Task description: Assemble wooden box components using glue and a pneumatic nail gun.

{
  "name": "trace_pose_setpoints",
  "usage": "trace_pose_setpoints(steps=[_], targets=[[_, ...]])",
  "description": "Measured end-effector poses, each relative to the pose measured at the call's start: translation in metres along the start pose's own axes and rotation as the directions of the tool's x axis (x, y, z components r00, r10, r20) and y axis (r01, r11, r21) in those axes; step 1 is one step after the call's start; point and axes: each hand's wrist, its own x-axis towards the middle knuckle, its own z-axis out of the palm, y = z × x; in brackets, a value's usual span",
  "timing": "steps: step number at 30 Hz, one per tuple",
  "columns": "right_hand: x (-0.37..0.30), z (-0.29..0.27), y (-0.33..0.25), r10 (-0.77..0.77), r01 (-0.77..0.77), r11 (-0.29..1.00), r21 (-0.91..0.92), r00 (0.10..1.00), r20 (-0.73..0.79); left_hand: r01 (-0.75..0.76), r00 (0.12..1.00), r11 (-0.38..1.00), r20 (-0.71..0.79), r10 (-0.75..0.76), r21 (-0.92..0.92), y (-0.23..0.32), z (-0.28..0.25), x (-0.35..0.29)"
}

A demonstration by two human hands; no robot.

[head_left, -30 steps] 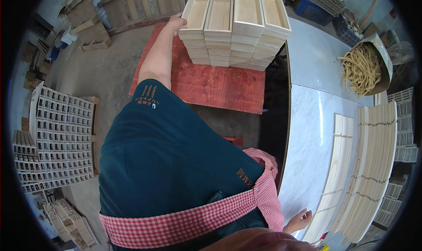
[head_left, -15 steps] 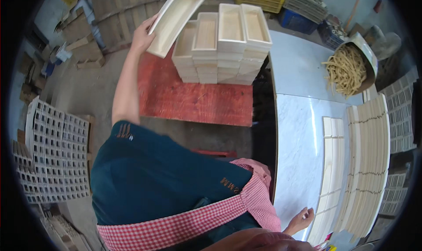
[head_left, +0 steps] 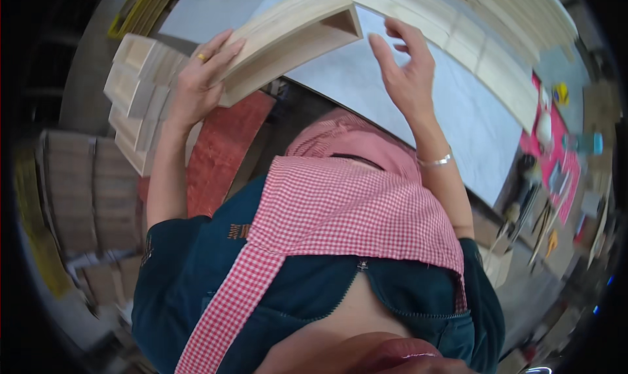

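A long, shallow wooden box (head_left: 288, 28) is held in front of me, tilted with its hollow side toward me. My left hand (head_left: 204, 76) closes on its left end, the fingers over the long wall. Just past the box's right end, my right hand (head_left: 409, 66) hangs over the white table (head_left: 451, 115). Its thumb and fingers are apart and nothing is in them. Behind my left wrist stand stacked wooden boxes (head_left: 134, 102) of the same kind, resting on a red board (head_left: 229, 148).
Pale flat wooden pieces (head_left: 461, 43) lie in rows along the table's far side. A pink cloth (head_left: 555, 158) with small items lies at the right. Brown cartons (head_left: 88, 191) stand at the left, and a yellow crate (head_left: 140, 7) is at the far left.
I have turned toward the white table. My left hand has carried the box from beside the stack to in front of me. My right hand has come up near its other end.
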Motion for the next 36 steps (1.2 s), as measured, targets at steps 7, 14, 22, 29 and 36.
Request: trace_pose_setpoints(steps=[7, 14, 22, 29, 36], targets=[[-0.032, -0.019, 0.042, 0.045, -0.07, 0.989, -0.127, 0.981, -0.189, -0.334, 0.936, 0.937, 0.15, 0.317, 0.1, -0.004, 0.095, 0.052], [-0.044, -0.015, 0.059, 0.204, -0.226, 0.973, -0.038, 0.931, -0.304, -0.403, 0.911, 0.889, 0.189, 0.367, 0.217, -0.005, 0.109, 0.071], [-0.042, -0.005, 0.06, 0.137, -0.209, 0.967, -0.148, 0.911, -0.39, -0.425, 0.903, 0.877, 0.168, 0.394, 0.225, -0.007, 0.112, 0.071], [-0.042, -0.002, 0.061, 0.078, -0.182, 0.959, -0.217, 0.906, -0.417, -0.426, 0.902, 0.88, 0.179, 0.393, 0.212, -0.006, 0.112, 0.073], [-0.047, -0.003, 0.062, 0.07, -0.154, 0.972, -0.176, 0.909, -0.41, -0.448, 0.889, 0.857, 0.228, 0.397, 0.256, -0.001, 0.105, 0.073]])
